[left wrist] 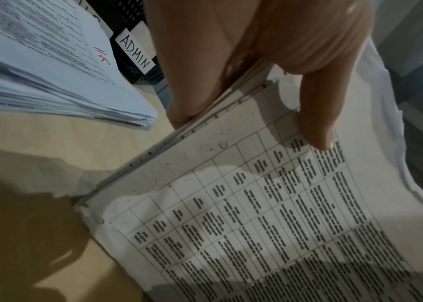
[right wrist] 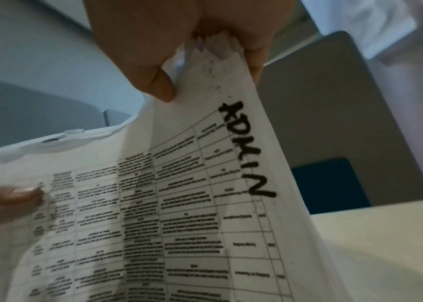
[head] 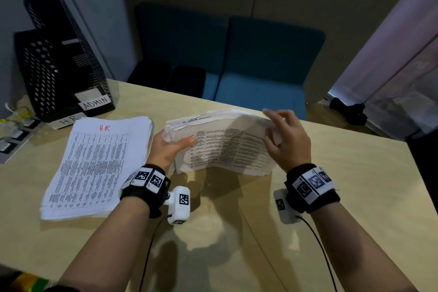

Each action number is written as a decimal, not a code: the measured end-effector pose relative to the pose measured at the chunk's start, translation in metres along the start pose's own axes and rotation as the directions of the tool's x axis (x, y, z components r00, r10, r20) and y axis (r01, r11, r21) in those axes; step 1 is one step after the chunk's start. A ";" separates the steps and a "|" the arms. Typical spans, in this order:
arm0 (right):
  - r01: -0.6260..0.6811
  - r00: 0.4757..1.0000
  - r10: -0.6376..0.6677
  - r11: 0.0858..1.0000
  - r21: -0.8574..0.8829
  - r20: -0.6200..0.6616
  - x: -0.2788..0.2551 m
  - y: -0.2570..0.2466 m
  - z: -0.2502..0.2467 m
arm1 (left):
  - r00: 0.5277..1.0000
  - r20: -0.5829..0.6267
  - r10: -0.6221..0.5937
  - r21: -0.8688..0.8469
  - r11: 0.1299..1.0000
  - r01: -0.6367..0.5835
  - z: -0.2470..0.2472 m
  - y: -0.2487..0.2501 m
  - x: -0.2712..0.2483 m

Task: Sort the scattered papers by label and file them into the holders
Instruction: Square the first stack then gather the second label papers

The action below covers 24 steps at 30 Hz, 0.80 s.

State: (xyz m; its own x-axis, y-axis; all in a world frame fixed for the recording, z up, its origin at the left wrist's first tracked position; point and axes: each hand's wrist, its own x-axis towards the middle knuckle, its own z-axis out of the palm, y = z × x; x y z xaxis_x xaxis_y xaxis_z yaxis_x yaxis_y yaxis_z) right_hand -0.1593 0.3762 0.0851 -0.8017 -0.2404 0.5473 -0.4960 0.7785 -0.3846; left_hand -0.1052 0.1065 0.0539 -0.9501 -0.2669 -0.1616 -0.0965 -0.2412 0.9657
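Note:
Both hands hold a stack of printed table sheets (head: 225, 147) raised off the table, its lower edge near the tabletop. My left hand (head: 169, 147) grips the stack's left edge, thumb on top. My right hand (head: 283, 135) pinches the right edge; the right wrist view shows "ADMIN" in black marker on that stack (right wrist: 179, 204). A second pile marked "HR" in red (head: 94, 166) lies flat to the left. Two black perforated holders stand at the back left, one labelled ADMIN (head: 96, 102), the other HR (head: 42, 83).
The light wooden table (head: 331, 197) runs to a far edge, with blue seats (head: 260, 59) behind it. A grey socket strip (head: 14, 140) lies at the far left edge. Cables trail from both wrist cameras toward me.

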 end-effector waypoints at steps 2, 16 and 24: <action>0.043 0.997 -0.032 0.985 -0.166 0.068 -0.001 -0.003 -0.002 | 1.000 0.028 -0.005 0.005 1.000 0.005 -0.001 0.000 0.000; -0.690 0.691 0.549 0.305 0.657 0.471 -0.008 0.026 0.011 | 1.000 -0.021 0.023 0.086 0.996 -0.022 -0.007 -0.005 0.003; -0.517 0.704 0.667 0.247 0.820 0.242 -0.009 0.014 0.014 | 0.983 -0.008 0.186 0.089 0.979 -0.185 0.004 0.007 0.000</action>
State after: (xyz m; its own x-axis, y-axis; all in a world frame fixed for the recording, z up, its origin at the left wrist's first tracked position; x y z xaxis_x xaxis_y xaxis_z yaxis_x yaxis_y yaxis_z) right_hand -0.1636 0.3813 0.0639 -0.9764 0.2098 -0.0516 0.0181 -0.1587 -0.9872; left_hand -0.1068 0.1089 0.0617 -0.9492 -0.3142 0.0194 0.0547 -0.1039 0.9931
